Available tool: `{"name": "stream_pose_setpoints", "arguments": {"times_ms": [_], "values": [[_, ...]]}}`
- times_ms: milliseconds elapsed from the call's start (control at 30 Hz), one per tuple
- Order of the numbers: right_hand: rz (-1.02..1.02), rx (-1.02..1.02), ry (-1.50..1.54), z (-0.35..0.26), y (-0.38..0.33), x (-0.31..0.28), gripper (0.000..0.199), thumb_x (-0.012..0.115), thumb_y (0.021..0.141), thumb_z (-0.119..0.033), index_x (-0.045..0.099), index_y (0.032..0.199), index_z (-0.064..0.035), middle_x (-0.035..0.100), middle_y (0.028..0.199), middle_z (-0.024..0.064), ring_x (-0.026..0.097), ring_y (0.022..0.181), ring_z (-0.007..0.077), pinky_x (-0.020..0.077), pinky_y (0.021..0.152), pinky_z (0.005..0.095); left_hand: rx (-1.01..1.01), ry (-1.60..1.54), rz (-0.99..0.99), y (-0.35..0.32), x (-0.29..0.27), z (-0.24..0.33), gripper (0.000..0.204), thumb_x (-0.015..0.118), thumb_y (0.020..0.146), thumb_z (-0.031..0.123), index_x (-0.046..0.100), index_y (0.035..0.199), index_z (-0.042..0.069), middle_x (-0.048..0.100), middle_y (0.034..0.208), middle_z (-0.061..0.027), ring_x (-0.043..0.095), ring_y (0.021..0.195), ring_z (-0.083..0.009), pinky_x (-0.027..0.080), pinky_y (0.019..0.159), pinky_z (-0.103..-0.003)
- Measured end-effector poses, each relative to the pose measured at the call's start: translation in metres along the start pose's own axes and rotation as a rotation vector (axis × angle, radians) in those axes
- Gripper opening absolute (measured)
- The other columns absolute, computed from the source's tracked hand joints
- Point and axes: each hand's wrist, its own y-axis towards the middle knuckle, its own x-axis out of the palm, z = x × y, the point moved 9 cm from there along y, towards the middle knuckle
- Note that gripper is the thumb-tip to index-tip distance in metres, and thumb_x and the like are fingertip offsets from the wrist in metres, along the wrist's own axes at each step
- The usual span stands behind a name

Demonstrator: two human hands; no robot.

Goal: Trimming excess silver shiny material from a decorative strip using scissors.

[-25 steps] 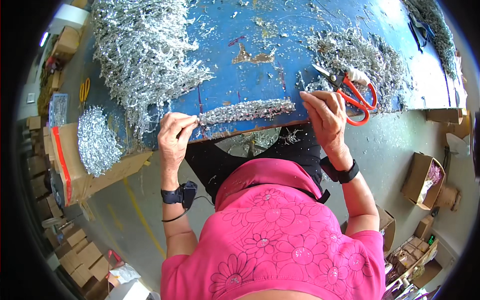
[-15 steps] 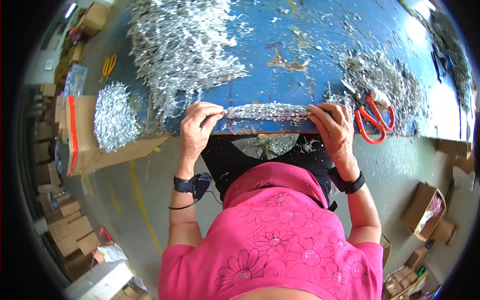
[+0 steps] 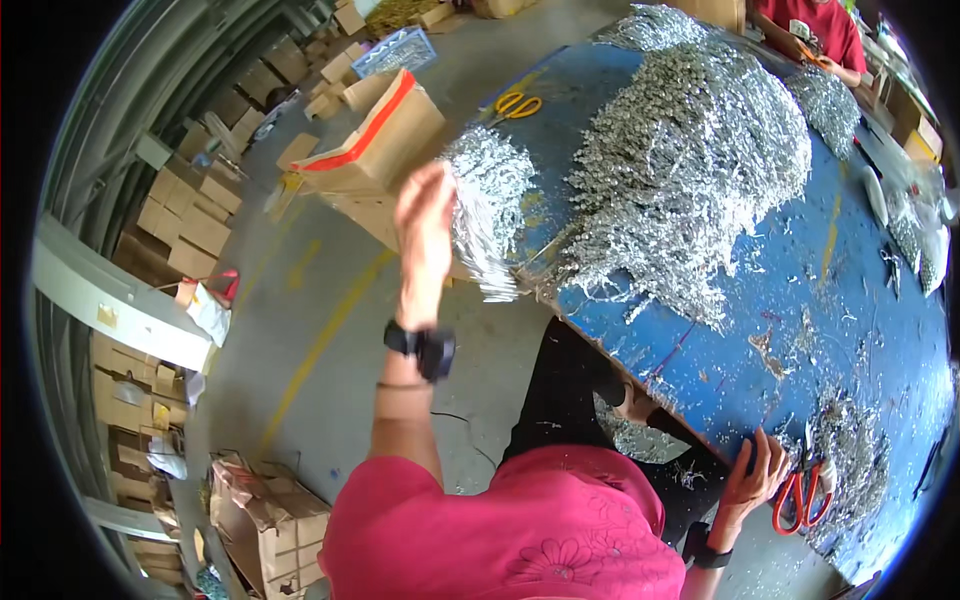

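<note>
My left hand (image 3: 425, 225) is raised at the table's left corner, its fingers blurred by motion and closed on the top of a silver tinsel strand (image 3: 478, 235). The strand hangs against a small tinsel pile (image 3: 505, 160) lying at that corner, beside the cardboard box. At the table's front edge rests my right hand (image 3: 753, 475), fingers apart and holding nothing that I can see. Just to its right are red-handled scissors (image 3: 803, 497). Loose tinsel scraps (image 3: 850, 450) lie around the scissors.
A large silver tinsel heap (image 3: 690, 160) covers the middle of the blue table (image 3: 800, 310). Yellow-handled scissors (image 3: 517, 105) lie near the far left edge. An open cardboard box (image 3: 385, 140) stands against the left corner. Across the table, a person in red (image 3: 835, 35) handles something.
The tinsel strand stretched between both hands has left the table front. My left hand swung left to the corner pile; my right hand let go and stayed by the red scissors. The view turned left.
</note>
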Motion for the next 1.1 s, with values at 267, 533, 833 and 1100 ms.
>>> {"name": "stream_pose_setpoints", "arguments": {"times_ms": [267,533,833,1100], "values": [[0.011,0.010,-0.009,-0.008,0.012,0.006,0.022,0.068,0.083,-0.009,0.068,0.105,-0.0083,0.063,0.097,0.0084,0.058,0.090,0.0279,0.0454,0.081,0.0407,0.305,1.285,-0.294,0.162,-0.054,-0.118,0.021,0.066,0.088,0.016,0.065,0.105,0.003,0.067,0.093,-0.0114,0.064,0.084,-0.0206,0.050,0.077,-0.032],[0.012,0.040,-0.003,-0.012,0.012,0.002,0.021,0.067,0.085,-0.010,0.069,0.105,-0.0089,0.064,0.098,0.0080,0.059,0.090,0.0270,0.0457,0.081,0.0386,0.367,0.769,-0.613,-0.011,0.123,-0.069,0.014,0.065,0.089,0.019,0.066,0.091,0.005,0.067,0.091,-0.0076,0.063,0.075,-0.0226,0.051,0.066,-0.034],[0.029,0.002,-0.047,-0.010,0.007,0.000,0.021,0.068,0.083,-0.009,0.069,0.104,-0.0097,0.064,0.098,0.0058,0.059,0.090,0.0260,0.0462,0.080,0.0382,-0.036,1.128,-0.721,-0.071,0.073,-0.120,0.015,0.070,0.083,0.020,0.064,0.088,0.008,0.062,0.082,-0.0060,0.061,0.072,-0.0208,0.049,0.066,-0.034],[0.037,-0.001,-0.024,-0.012,0.008,-0.001,0.021,0.068,0.083,-0.008,0.069,0.104,-0.0106,0.064,0.098,0.0051,0.060,0.089,0.0249,0.0462,0.080,0.0377,0.123,0.843,-0.664,-0.046,0.106,-0.071,0.009,0.065,0.087,0.007,0.064,0.096,0.004,0.066,0.087,-0.0034,0.061,0.076,-0.0124,0.049,0.070,-0.027]]}}
